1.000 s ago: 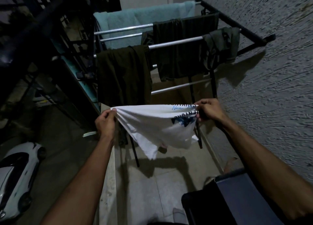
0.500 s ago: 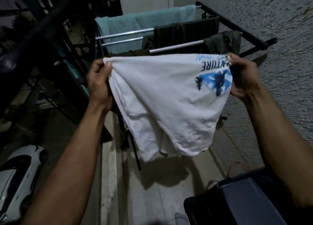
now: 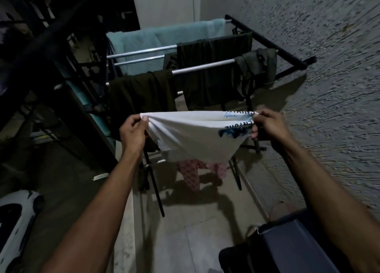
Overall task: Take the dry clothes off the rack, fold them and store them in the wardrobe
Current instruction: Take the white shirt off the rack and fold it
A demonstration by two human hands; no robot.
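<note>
At nine o'clock a white car [image 3: 14, 227] is sitting far below the railing [image 3: 61, 52]. The left hand [image 3: 132, 133] is pinching one corner of the white T-shirt [image 3: 191, 137], its grip closed on the cloth. The shirt is hanging stretched at the centre, in front of the drying rack [image 3: 205, 67], where dark garments [image 3: 213, 71] and a teal towel [image 3: 156, 42] are draping at twelve o'clock. The right hand [image 3: 269, 127] is gripping the printed corner. A dark basket [image 3: 287, 250] is standing at five o'clock.

A white T-shirt [image 3: 195, 137] with a blue print hangs folded at centre frame, stretched between two pinched corners, before the drying rack [image 3: 267, 40] draped with dark clothes [image 3: 213, 71].
</note>
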